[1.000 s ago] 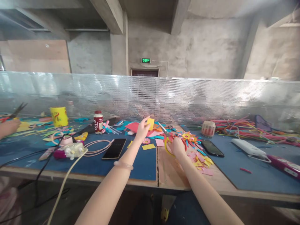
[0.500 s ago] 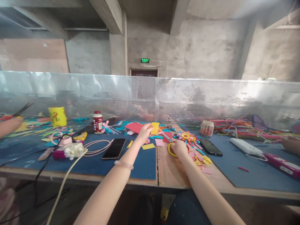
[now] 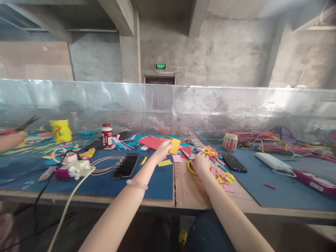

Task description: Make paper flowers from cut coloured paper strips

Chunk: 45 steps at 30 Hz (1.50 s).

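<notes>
My left hand (image 3: 162,150) pinches a small yellow paper piece (image 3: 174,146) just above the table, near a red paper sheet (image 3: 151,142). My right hand (image 3: 200,162) is closed on yellow-handled scissors (image 3: 189,160), whose blades point left toward the yellow piece. A paper flower (image 3: 208,151) of coloured strips lies just beyond my right hand. Pink and yellow offcuts (image 3: 223,179) are scattered to the right of my wrist.
Two black phones (image 3: 125,166) (image 3: 233,162) lie on the blue mats. A red-capped bottle (image 3: 106,136), a yellow roll (image 3: 60,130), cables and a white power bank (image 3: 272,162) sit around. Another person's hand with scissors (image 3: 12,137) is at far left. A perforated metal screen (image 3: 168,108) backs the table.
My left hand has lowered the yellow piece toward the table and to the right. My right hand has tipped the scissors down and closed their blades near the paper.
</notes>
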Available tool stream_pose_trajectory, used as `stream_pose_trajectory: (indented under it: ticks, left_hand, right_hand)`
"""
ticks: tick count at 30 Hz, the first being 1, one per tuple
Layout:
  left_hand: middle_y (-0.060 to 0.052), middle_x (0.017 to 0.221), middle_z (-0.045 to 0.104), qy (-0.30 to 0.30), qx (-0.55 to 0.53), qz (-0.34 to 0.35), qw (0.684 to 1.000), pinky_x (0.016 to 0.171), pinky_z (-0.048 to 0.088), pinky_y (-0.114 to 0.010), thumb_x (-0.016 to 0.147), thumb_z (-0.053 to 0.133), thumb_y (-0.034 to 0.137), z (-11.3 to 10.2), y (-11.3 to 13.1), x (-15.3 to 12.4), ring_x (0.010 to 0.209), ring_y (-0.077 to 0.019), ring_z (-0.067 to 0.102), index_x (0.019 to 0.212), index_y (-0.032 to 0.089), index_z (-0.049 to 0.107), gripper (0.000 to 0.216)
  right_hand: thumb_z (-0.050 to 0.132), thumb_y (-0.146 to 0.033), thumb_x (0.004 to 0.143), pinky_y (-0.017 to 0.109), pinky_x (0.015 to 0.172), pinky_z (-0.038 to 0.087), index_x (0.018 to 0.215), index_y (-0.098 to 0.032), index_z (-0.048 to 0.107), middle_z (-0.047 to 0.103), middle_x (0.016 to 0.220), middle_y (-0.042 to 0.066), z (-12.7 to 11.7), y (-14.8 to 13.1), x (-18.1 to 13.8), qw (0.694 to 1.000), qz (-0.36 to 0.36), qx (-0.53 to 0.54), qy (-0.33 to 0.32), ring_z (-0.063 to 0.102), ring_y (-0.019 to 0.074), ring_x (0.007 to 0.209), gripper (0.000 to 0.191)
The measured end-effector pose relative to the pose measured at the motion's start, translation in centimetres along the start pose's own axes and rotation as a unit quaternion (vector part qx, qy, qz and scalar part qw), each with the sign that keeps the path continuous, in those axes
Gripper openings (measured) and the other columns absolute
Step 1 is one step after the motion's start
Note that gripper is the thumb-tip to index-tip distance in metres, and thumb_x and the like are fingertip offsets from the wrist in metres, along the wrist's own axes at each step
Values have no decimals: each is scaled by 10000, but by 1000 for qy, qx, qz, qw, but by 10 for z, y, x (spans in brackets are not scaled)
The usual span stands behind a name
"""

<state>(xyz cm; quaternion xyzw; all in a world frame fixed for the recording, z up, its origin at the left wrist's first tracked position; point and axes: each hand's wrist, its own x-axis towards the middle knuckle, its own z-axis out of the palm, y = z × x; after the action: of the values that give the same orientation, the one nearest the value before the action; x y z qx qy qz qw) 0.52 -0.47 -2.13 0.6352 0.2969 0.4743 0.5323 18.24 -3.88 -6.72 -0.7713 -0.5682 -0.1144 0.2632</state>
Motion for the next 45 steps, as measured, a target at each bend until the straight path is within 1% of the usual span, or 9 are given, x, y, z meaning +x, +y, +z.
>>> stream_pose_trajectory:
  ticks: [3, 6, 8, 13, 23, 28, 32, 38, 45]
  left_hand:
    - [-69, 854, 663, -32, 13, -7, 999, 627, 516, -279, 789, 459, 141, 1, 2, -3, 749, -188, 641, 940, 154, 552, 178]
    - [-68, 862, 652, -67, 8, -1, 998, 674, 510, -288, 793, 488, 170, 1, -3, -2, 790, -186, 629, 905, 152, 565, 137]
    - [-79, 893, 645, -87, 2, -1, 996, 704, 504, -306, 795, 510, 199, 0, -8, 0, 819, -191, 622, 920, 143, 565, 147]
    - [-97, 922, 642, -140, -15, -12, 990, 765, 489, -342, 793, 534, 214, -1, -16, 4, 839, -191, 622, 951, 134, 568, 180]
    - [-113, 917, 654, -160, -44, -12, 986, 777, 492, -392, 801, 538, 247, -1, -16, 3, 846, -222, 632, 1024, 136, 587, 254]
    - [-107, 911, 659, -166, -34, -15, 986, 777, 498, -393, 790, 546, 225, 2, -12, -1, 861, -224, 630, 1035, 142, 584, 262]
    - [-102, 893, 656, -151, -13, -17, 988, 768, 504, -391, 775, 557, 210, 2, -12, -1, 829, -216, 634, 994, 128, 588, 237]
    - [-90, 856, 634, -88, -49, 10, 995, 735, 504, -381, 767, 532, 206, -3, -11, 4, 795, -204, 621, 904, 120, 572, 167]
    - [-36, 769, 569, -79, -23, 12, 997, 673, 507, -309, 750, 548, 201, -3, -11, 5, 713, -150, 578, 811, 121, 582, 106]
  right_hand:
    - [401, -285, 846, 359, 818, 390, 954, -105, 608, 593, 954, 161, -3, -6, 4, 983, -68, 151, 75, 516, 255, 956, 294]
    - [388, -352, 860, 310, 803, 410, 986, -137, 594, 603, 915, 102, -5, -13, 6, 931, -158, 307, 114, 526, 206, 895, 323]
    - [419, -352, 844, 303, 777, 422, 964, -150, 601, 600, 889, 85, -4, -16, 6, 908, -204, 345, 120, 528, 197, 856, 298]
    - [450, -277, 821, 291, 728, 435, 897, -162, 609, 603, 831, 69, -3, -16, 4, 898, -215, 359, 132, 534, 183, 799, 211]
    - [436, -232, 844, 274, 769, 428, 921, -187, 624, 587, 856, 63, -11, -16, -3, 895, -289, 305, 148, 525, 181, 848, 208]
    - [426, -247, 845, 285, 754, 431, 890, -176, 627, 606, 854, 67, -10, -15, -2, 909, -240, 304, 153, 538, 187, 823, 218]
    - [398, -240, 841, 301, 768, 431, 964, -165, 607, 618, 905, 83, -6, -15, 1, 905, -217, 339, 138, 549, 189, 830, 254]
    - [438, -198, 799, 292, 699, 462, 1171, -207, 509, 585, 903, 54, -1, -17, 3, 875, -219, 423, 91, 551, 162, 749, 378]
    - [491, -227, 810, 287, 716, 453, 906, -264, 676, 527, 867, 40, -3, -15, 1, 859, -284, 417, 87, 545, 162, 761, 211]
